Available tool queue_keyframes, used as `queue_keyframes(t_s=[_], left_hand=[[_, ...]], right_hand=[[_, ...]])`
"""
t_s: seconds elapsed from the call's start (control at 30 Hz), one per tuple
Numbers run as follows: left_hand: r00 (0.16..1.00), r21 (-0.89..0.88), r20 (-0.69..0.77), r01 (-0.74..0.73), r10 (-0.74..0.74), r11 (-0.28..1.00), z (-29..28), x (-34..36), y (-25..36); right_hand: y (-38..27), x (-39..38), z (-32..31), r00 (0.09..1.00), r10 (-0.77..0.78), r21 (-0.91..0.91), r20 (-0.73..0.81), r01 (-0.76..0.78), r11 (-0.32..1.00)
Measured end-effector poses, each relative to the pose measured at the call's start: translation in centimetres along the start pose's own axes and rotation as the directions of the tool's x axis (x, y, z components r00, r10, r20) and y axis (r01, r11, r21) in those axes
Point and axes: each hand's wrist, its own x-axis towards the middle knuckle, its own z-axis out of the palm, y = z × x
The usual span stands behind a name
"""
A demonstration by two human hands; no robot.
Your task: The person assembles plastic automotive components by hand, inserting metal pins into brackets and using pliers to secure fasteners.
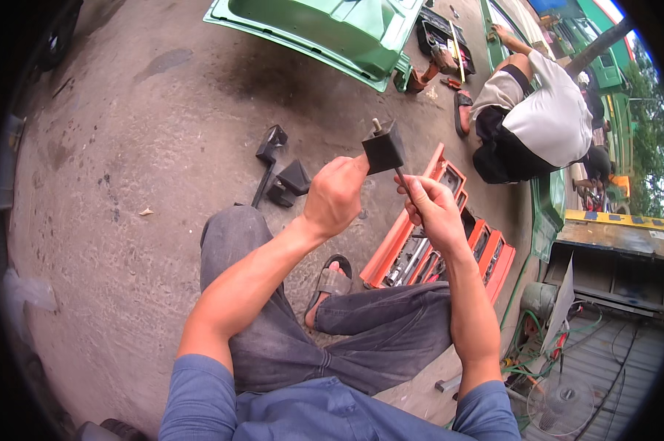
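Between my hands, raised over my knees, is a black square block (384,149) with a short pale metal stub sticking out of its top. My left hand (337,192) is closed at the block's left side, its fingertips partly hidden behind it. From the block's underside a thin dark rod (401,176) comes down. My right hand (432,208) pinches this rod between thumb and fingers. On the ground beyond my left knee lie several black angular parts, among them a long-armed bracket (269,162) and a wedge-shaped piece (294,178).
An open red toolbox (391,253) with metal tools stands right of my feet. A green vehicle panel (310,33) is ahead. A crouching person (545,110) works at the far right, near a black tool case (442,44). Cables and a fan (560,400) lie lower right.
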Motion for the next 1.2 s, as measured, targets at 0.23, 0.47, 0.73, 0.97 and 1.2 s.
queue_keyframes(t_s=[0.23,0.47,0.73,0.97,1.2], left_hand=[[0.999,-0.049,0.017,0.034,-0.033,0.998,-0.1,-0.4,0.1],[1.0,-0.015,0.006,-0.022,0.022,1.0,-0.3,-0.2,-0.2],[1.0,-0.057,0.013,-0.026,0.027,0.998,-0.3,-0.2,-0.8],[0.999,-0.079,0.002,-0.046,0.046,0.996,-0.1,-0.1,-0.1],[0.999,-0.066,-0.018,-0.042,0.041,0.997,-0.2,-0.1,-0.8]], right_hand=[[0.3,-0.3,-0.6,0.982,0.098,0.064,0.161,-0.109,0.992],[0.0,-0.5,0.9,0.999,0.036,0.066,-0.02,-0.035,0.997],[0.1,-0.3,-0.4,0.971,0.081,0.065,0.227,-0.098,0.993],[0.3,-0.3,0.6,0.999,0.043,0.055,0.017,-0.044,0.998],[-0.5,-0.2,0.0,0.971,0.147,0.215,0.188,-0.186,0.959]])
